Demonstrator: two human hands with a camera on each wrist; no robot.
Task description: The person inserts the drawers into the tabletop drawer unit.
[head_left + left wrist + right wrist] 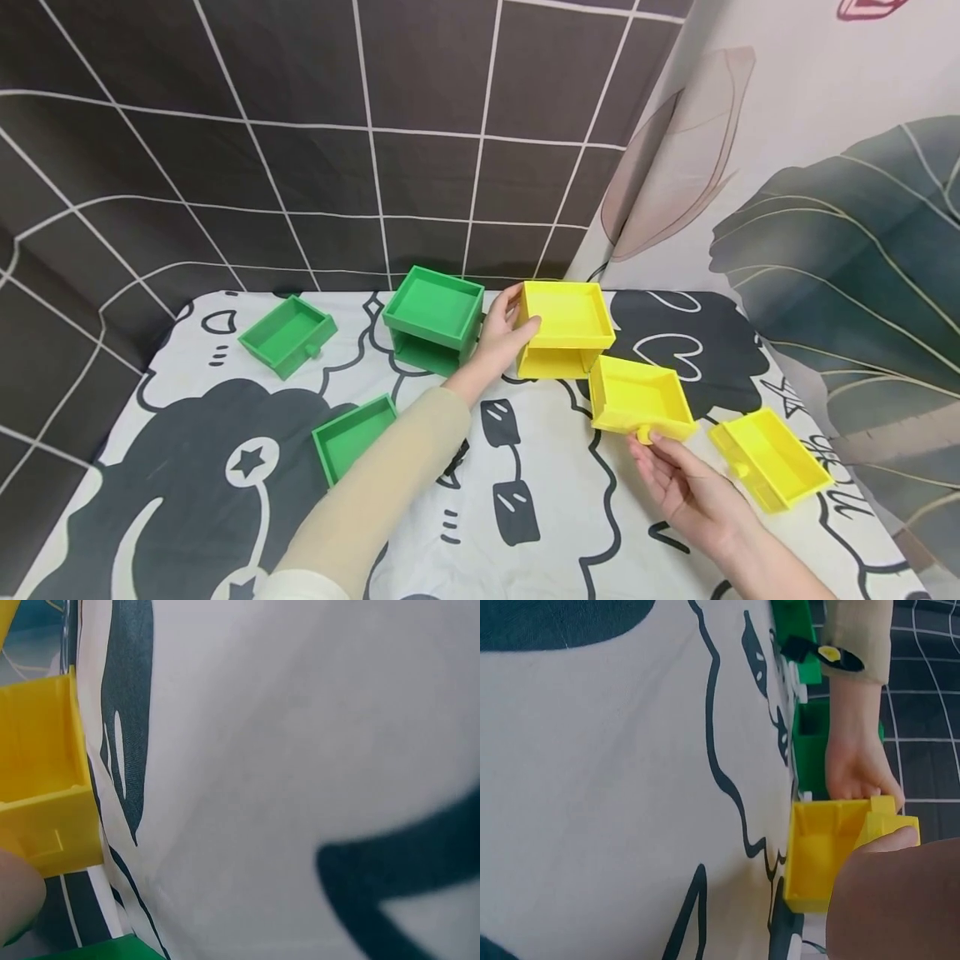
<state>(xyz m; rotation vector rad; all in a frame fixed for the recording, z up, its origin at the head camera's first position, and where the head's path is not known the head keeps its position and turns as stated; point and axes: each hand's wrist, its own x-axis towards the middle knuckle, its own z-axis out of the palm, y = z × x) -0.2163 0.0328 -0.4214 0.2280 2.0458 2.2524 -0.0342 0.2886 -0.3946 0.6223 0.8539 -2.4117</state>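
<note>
A small yellow cabinet with a tray-like top and an open lower compartment stands at the back of the cloth. My left hand grips its left side, thumb over the top edge; some fingers are hidden behind it. In the left wrist view, the thumb lies at the lower left by a yellow part. My right hand pinches the round knob of a yellow drawer. That drawer is at the cabinet's front right corner, outside the compartment. Another yellow drawer lies to the right of my right hand.
A matching green cabinet stands left of the yellow one, its lower compartment open. One green drawer lies at the far left; another green drawer is partly hidden by my left sleeve. A dark gridded cloth hangs behind.
</note>
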